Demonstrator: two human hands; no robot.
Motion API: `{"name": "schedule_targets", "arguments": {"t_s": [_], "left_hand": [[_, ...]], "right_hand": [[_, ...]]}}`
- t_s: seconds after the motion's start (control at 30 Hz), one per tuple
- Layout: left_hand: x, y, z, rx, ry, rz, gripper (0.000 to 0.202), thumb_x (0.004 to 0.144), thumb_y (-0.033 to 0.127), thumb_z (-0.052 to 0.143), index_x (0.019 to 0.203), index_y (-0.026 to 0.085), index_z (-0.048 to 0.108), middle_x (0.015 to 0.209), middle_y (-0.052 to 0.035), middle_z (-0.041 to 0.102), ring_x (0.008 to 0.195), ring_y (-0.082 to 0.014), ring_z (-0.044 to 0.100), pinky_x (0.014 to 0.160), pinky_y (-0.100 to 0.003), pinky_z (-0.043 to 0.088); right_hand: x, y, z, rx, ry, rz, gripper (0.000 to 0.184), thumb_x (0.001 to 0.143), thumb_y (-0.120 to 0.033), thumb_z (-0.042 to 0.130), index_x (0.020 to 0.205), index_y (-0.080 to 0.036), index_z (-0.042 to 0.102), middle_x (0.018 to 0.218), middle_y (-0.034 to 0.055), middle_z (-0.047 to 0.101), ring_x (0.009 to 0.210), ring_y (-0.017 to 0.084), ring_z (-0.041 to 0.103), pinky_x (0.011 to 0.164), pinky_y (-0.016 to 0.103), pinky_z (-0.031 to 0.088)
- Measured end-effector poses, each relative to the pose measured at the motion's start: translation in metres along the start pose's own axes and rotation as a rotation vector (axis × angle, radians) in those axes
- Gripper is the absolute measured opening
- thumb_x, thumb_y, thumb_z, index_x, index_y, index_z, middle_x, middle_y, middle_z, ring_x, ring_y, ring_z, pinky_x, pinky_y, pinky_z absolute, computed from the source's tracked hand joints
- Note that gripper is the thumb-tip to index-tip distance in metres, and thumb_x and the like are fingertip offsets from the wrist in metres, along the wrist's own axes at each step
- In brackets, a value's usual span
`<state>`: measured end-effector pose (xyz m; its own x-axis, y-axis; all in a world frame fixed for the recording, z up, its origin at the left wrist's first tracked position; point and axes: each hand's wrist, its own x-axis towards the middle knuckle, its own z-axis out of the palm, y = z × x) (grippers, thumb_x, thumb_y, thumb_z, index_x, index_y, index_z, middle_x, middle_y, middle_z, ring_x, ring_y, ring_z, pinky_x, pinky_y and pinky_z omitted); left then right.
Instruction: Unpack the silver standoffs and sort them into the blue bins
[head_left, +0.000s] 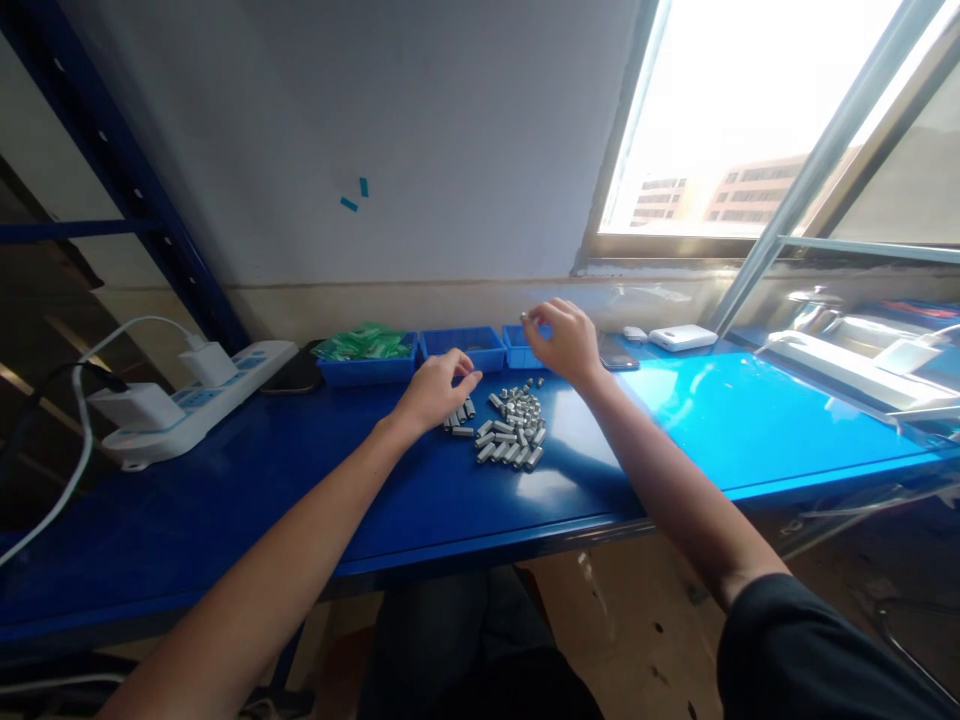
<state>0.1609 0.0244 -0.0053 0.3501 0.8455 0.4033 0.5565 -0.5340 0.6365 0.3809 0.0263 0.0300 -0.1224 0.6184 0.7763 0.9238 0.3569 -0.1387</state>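
Right hand (564, 340) pinched one small metal piece (524, 318) above right blue bin (517, 350). Left hand (437, 388), fingers curled, touched loose pile of metal cylinders (510, 430) on blue table (225, 480); grasp unclear. Risk judged: cylinders rolled easily, careless brush might scatter them toward table edge.

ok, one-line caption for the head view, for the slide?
Left hand on metal sleeves piled on a blue bench; right hand pinches one sleeve over the right bin.
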Motion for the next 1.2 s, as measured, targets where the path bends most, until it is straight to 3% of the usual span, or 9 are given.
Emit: {"name": "schedule_targets", "arguments": {"t_s": [0.07, 0.13, 0.23, 0.3, 0.4, 0.6, 0.83, 1.07, 1.2], "left_hand": [[-0.001, -0.009, 0.000, 0.275, -0.040, 0.106, 0.022, 0.086, 0.036, 0.051, 0.078, 0.018, 0.061, 0.090, -0.0081, 0.067, 0.094, -0.0244, 0.058, 0.088, -0.039, 0.045], [-0.001, -0.016, 0.000, 0.372, -0.087, 0.130, 0.026, 0.090, 0.034, 0.045, 0.081, 0.018, 0.064, 0.093, -0.0081, 0.068, 0.095, -0.0244, 0.058, 0.089, -0.039, 0.045], [0.001, -0.024, 0.001, 0.357, -0.136, 0.152, 0.032, 0.092, 0.036, 0.043, 0.106, 0.018, 0.065, 0.110, -0.0082, 0.067, 0.106, -0.0244, 0.058, 0.095, -0.038, 0.045], [0.003, -0.025, 0.002, 0.340, -0.196, 0.177, 0.040, 0.093, 0.039, 0.042, 0.122, 0.018, 0.060, 0.126, -0.0090, 0.062, 0.118, -0.0251, 0.053, 0.102, -0.038, 0.041], [0.006, -0.023, 0.005, 0.354, -0.282, 0.185, 0.041, 0.094, 0.037, 0.040, 0.122, 0.017, 0.062, 0.136, -0.0111, 0.054, 0.126, -0.0267, 0.048, 0.107, -0.039, 0.037], [0.006, -0.023, 0.004, 0.261, -0.240, 0.202, 0.027, 0.090, 0.022, 0.043, 0.100, 0.016, 0.068, 0.111, -0.0095, 0.065, 0.104, -0.0216, 0.061, 0.094, -0.033, 0.046], [0.003, -0.038, -0.010, 0.205, -0.220, 0.205, 0.020, 0.087, 0.025, 0.051, 0.093, 0.019, 0.069, 0.095, -0.0051, 0.067, 0.088, -0.0182, 0.063, 0.079, -0.028, 0.048], [-0.001, -0.054, -0.020, 0.195, -0.135, 0.165, 0.022, 0.086, 0.022, 0.050, 0.100, 0.018, 0.067, 0.086, -0.0038, 0.067, 0.077, -0.0172, 0.062, 0.073, -0.029, 0.048], [-0.007, -0.054, -0.024, 0.152, -0.107, 0.149, 0.024, 0.084, 0.014, 0.047, 0.098, 0.019, 0.066, 0.091, -0.0039, 0.068, 0.084, -0.0180, 0.064, 0.078, -0.029, 0.049]], "right_hand": [[0.001, 0.018, 0.003, -0.075, -0.006, 0.171, 0.030, 0.088, -0.035, 0.053, 0.106, -0.015, 0.065, 0.100, 0.0131, 0.065, 0.099, 0.030, 0.058, 0.087, 0.042, 0.045], [-0.009, 0.029, 0.005, -0.028, -0.087, 0.210, 0.044, 0.089, -0.043, 0.051, 0.119, -0.011, 0.060, 0.106, 0.0154, 0.064, 0.103, 0.031, 0.057, 0.092, 0.045, 0.045], [-0.039, 0.029, 0.007, 0.181, -0.368, 0.042, 0.062, 0.090, -0.055, 0.047, 0.135, -0.013, 0.048, 0.121, 0.0154, 0.059, 0.116, 0.029, 0.054, 0.099, 0.045, 0.043], [-0.058, 0.022, 0.007, 0.232, -0.598, -0.075, 0.079, 0.084, -0.065, 0.050, 0.146, -0.019, 0.034, 0.143, 0.0156, 0.042, 0.131, 0.033, 0.041, 0.107, 0.050, 0.036], [-0.071, 0.009, 0.010, 0.262, -0.759, -0.109, 0.084, 0.084, -0.069, 0.047, 0.149, -0.018, 0.029, 0.151, 0.0173, 0.030, 0.140, 0.035, 0.028, 0.111, 0.052, 0.030], [-0.055, -0.012, 0.028, 0.361, -0.676, -0.226, 0.060, 0.086, -0.056, 0.055, 0.130, -0.015, 0.053, 0.122, 0.0156, 0.054, 0.116, 0.029, 0.049, 0.101, 0.045, 0.041], [-0.048, -0.033, 0.044, 0.425, -0.620, -0.239, 0.043, 0.086, -0.044, 0.060, 0.115, -0.012, 0.061, 0.108, 0.0124, 0.056, 0.103, 0.025, 0.052, 0.094, 0.040, 0.043], [-0.030, -0.054, 0.044, 0.270, -0.734, -0.158, 0.043, 0.085, -0.054, 0.058, 0.111, -0.021, 0.064, 0.107, 0.0088, 0.056, 0.100, 0.025, 0.051, 0.086, 0.041, 0.041], [-0.022, -0.069, 0.046, 0.176, -0.740, -0.118, 0.044, 0.084, -0.057, 0.056, 0.108, -0.021, 0.065, 0.104, 0.0089, 0.058, 0.099, 0.027, 0.052, 0.085, 0.042, 0.038]]}}
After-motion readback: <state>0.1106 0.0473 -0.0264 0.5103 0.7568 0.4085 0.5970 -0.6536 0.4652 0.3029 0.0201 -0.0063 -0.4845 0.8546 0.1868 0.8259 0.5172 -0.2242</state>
